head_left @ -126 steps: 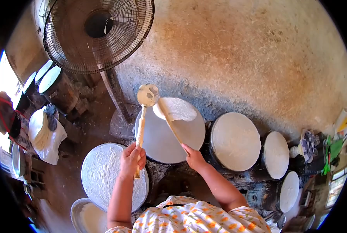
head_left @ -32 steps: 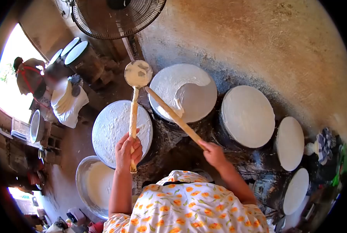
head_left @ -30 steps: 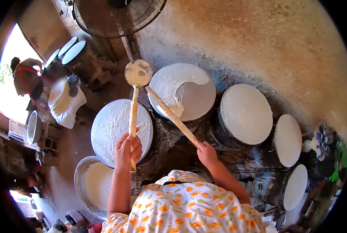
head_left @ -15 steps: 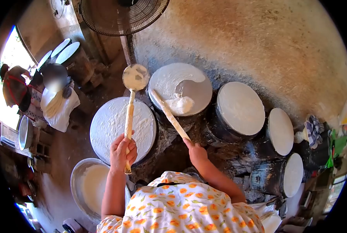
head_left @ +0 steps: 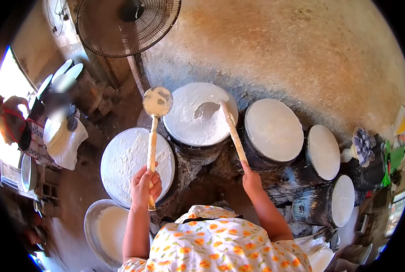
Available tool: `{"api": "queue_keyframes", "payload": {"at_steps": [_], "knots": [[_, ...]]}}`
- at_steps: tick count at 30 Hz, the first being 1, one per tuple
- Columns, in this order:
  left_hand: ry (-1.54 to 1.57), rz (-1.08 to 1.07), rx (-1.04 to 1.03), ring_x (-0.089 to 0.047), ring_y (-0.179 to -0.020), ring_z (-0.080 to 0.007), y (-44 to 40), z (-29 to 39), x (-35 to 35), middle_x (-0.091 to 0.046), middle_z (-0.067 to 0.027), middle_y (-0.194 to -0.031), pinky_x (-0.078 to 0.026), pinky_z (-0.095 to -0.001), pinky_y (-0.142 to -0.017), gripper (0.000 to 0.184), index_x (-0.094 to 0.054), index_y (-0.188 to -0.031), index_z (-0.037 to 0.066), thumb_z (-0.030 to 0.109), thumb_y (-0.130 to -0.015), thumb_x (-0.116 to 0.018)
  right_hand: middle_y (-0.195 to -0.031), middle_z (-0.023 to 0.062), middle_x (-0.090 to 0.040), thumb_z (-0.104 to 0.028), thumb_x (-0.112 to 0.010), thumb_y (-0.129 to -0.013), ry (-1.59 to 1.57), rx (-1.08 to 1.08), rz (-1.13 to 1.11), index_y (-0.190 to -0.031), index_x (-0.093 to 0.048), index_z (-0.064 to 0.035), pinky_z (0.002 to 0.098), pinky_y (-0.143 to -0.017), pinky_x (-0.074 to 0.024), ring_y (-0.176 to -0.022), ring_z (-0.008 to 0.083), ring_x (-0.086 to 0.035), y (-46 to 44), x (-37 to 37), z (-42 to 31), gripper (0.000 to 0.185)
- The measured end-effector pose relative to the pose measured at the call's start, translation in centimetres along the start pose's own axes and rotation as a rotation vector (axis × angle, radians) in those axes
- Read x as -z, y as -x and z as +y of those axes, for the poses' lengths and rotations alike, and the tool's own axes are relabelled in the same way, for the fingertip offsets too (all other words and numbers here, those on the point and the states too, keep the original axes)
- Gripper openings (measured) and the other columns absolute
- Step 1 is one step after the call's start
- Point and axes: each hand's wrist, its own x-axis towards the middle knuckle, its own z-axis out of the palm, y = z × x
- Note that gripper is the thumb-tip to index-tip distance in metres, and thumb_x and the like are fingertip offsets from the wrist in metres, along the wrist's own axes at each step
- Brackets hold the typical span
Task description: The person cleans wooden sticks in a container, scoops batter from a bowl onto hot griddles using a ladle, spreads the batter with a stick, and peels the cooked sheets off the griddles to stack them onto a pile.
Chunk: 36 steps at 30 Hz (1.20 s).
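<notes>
My left hand (head_left: 143, 187) is closed round the long wooden handle of a round-headed ladle (head_left: 152, 144), held upright with its batter-smeared head at the top. My right hand (head_left: 252, 181) grips a flat wooden stick (head_left: 233, 136). The stick's far end touches the right part of a round griddle (head_left: 184, 122) on a dark drum. White batter coats that griddle around a bare grey patch (head_left: 206, 110) near its middle. Below the ladle head, another round top (head_left: 121, 170) carries a rough white layer. A metal basin (head_left: 90, 226) of pale batter stands at lower left.
More white-topped drums (head_left: 275, 131) curve away to the right along the stained wall (head_left: 275, 54). A large fan (head_left: 130, 27) stands at the upper left. Farther left is another person (head_left: 13, 120), beside a white cloth or sack (head_left: 71, 147) and more round tops.
My right hand has swung the stick from the griddle's left side to its right. The batter there is more spread out and the bare patch is smaller. My left hand still holds the ladle.
</notes>
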Motion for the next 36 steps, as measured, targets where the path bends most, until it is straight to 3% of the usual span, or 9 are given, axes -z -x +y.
{"api": "queue_keyframes", "payload": {"at_steps": [4,9,17,19,24,26,28,31,36], "knots": [[-0.016,0.029,-0.008,-0.035,-0.038,-0.0051,-0.7,-0.3,-1.7,-0.044,-0.0016,-0.065,-0.030,-0.0192,-0.031,0.029,-0.052,-0.116,-0.004,0.015,-0.094,-0.048,-0.088,0.0251,-0.061,-0.003,-0.050,-0.080,-0.451,0.223,0.038,-0.127,-0.054,-0.0195,0.0466,-0.069,-0.0498,-0.078,0.0393,-0.061,2.6,-0.3,-0.9,0.051],[-0.024,0.026,0.004,-0.036,-0.039,-0.0063,-1.6,-0.7,-2.2,-0.045,-0.0019,-0.066,-0.031,-0.0206,-0.033,0.027,-0.052,-0.117,-0.002,0.015,-0.096,-0.047,-0.077,0.0186,-0.059,-0.011,-0.052,-0.082,0.179,-0.017,-0.203,-0.132,-0.047,-0.0336,0.0487,-0.062,-0.0512,-0.065,0.0396,-0.061,5.8,-0.3,4.7,0.055],[-0.051,0.039,-0.002,-0.036,-0.039,-0.0060,-3.2,-1.4,-4.5,-0.044,-0.0013,-0.065,-0.031,-0.0201,-0.032,0.027,-0.053,-0.116,-0.002,0.014,-0.096,-0.046,-0.070,0.0196,-0.058,-0.009,-0.052,-0.083,-0.053,-0.023,0.002,-0.132,-0.047,-0.0310,0.0473,-0.059,-0.0487,-0.064,0.0387,-0.060,-5.9,-1.4,3.1,0.053],[-0.044,0.033,-0.016,-0.036,-0.038,-0.0059,-3.2,-1.2,-4.6,-0.044,-0.0013,-0.065,-0.031,-0.0202,-0.032,0.027,-0.053,-0.116,-0.002,0.014,-0.096,-0.047,-0.067,0.0195,-0.057,-0.007,-0.053,-0.082,-0.399,0.315,0.133,-0.131,-0.049,-0.0280,0.0475,-0.059,-0.0483,-0.064,0.0388,-0.059,-4.5,-2.0,3.4,0.053],[-0.085,0.102,-0.060,-0.036,-0.037,-0.0055,-1.8,-0.9,-4.3,-0.044,-0.0016,-0.064,-0.031,-0.0202,-0.030,0.028,-0.053,-0.116,-0.003,0.016,-0.095,-0.047,-0.066,0.0238,-0.056,-0.002,-0.055,-0.078,0.036,0.146,-0.129,-0.130,-0.051,-0.0214,0.0496,-0.058,-0.0472,-0.063,0.0414,-0.057,0.3,-0.4,6.6,0.055],[-0.109,0.126,-0.069,-0.035,-0.036,-0.0052,-1.4,-1.0,-4.2,-0.043,-0.0015,-0.063,-0.031,-0.0200,-0.029,0.029,-0.052,-0.116,-0.004,0.016,-0.095,-0.048,-0.091,0.0258,-0.062,0.002,-0.050,-0.078,-0.083,0.066,-0.043,-0.124,-0.056,-0.0138,0.0485,-0.064,-0.0488,-0.076,0.0405,-0.061,-3.0,0.0,5.4,0.048],[-0.104,0.124,-0.068,-0.035,-0.036,-0.0053,-1.3,-1.3,-4.1,-0.043,-0.0015,-0.063,-0.031,-0.0202,-0.029,0.030,-0.052,-0.116,-0.005,0.016,-0.095,-0.048,-0.094,0.0265,-0.062,0.005,-0.048,-0.077,-0.196,0.106,0.075,-0.121,-0.056,-0.0077,0.0478,-0.067,-0.0496,-0.080,0.0417,-0.061,-8.1,-1.1,4.0,0.046],[-0.101,0.143,-0.081,-0.035,-0.036,-0.0053,-1.0,-1.4,-4.2,-0.043,-0.0015,-0.062,-0.031,-0.0201,-0.029,0.030,-0.052,-0.116,-0.005,0.015,-0.095,-0.047,-0.100,0.0242,-0.062,0.004,-0.047,-0.078,-0.222,-0.045,0.006,-0.123,-0.056,-0.0115,0.0429,-0.074,-0.0510,-0.088,0.0396,-0.061,-14.3,-1.3,1.1,0.048],[0.080,0.067,0.004,-0.038,-0.038,-0.0052,1.2,0.7,-2.6,-0.043,-0.0017,-0.065,-0.033,-0.0214,-0.029,0.036,-0.045,-0.123,-0.009,0.013,-0.094,-0.046,-0.114,0.0165,-0.062,0.003,-0.045,-0.079,-0.566,0.098,0.148,-0.126,-0.055,-0.0181,0.0347,-0.082,-0.0494,-0.102,0.0317,-0.061,-12.8,0.1,1.3,0.052]]}}
